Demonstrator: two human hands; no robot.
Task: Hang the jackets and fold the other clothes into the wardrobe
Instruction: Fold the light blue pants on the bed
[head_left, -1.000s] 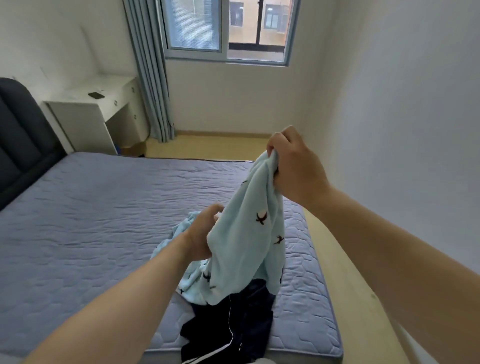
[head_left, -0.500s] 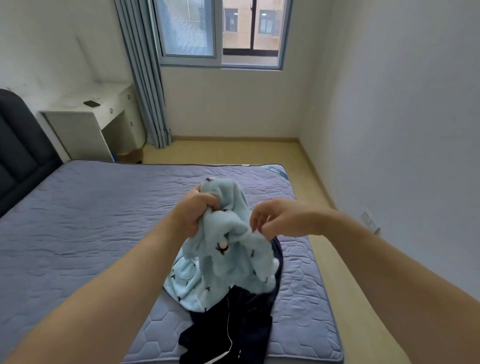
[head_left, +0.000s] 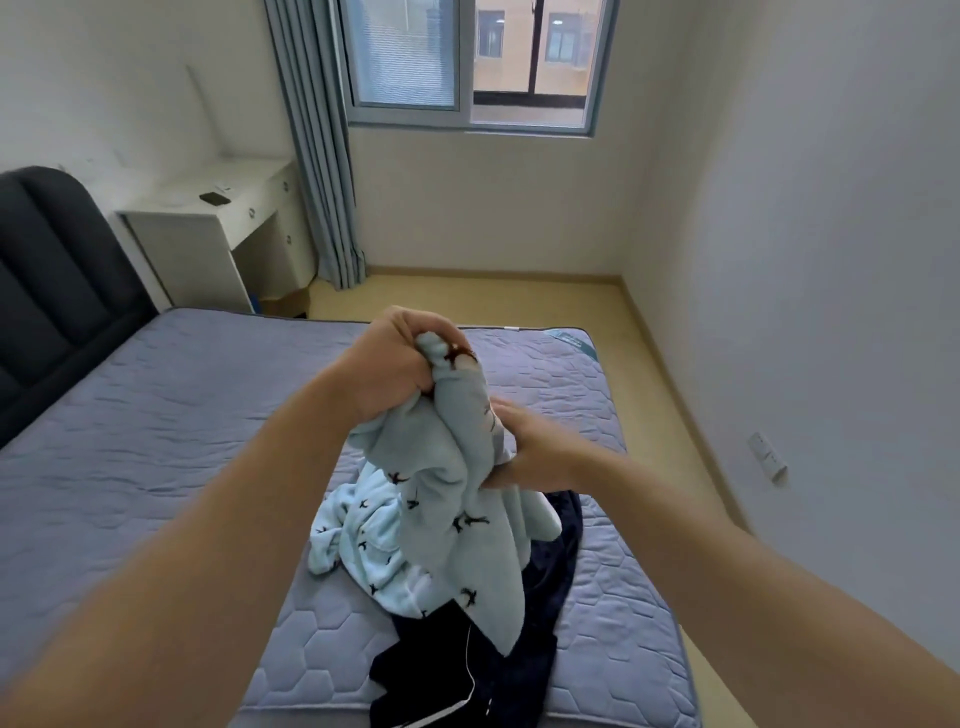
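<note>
Where the head view looks down over the bed (head_left: 156, 441), the left grip (head_left: 395, 364) is clenched round a bunched upper edge of the light-blue printed garment (head_left: 457, 525) and holds it raised above the mattress. The right grip (head_left: 535, 447) meets the same cloth lower down, on its right side. Its fingers are partly hidden by a fold, so it appears to pinch the fabric rather than merely touch it. The garment's lower part trails onto the bed near the foot corner, lying over a dark garment (head_left: 426, 670) with a white cord. A white counter (head_left: 208, 228) stands beside the headboard, near the curtain (head_left: 317, 156). Judged against the task, little is complete. The blue piece is unfolded, apparently being sorted out for a fold. The dark piece lies untouched, and neither wardrobe nor hanger is in view.
</note>
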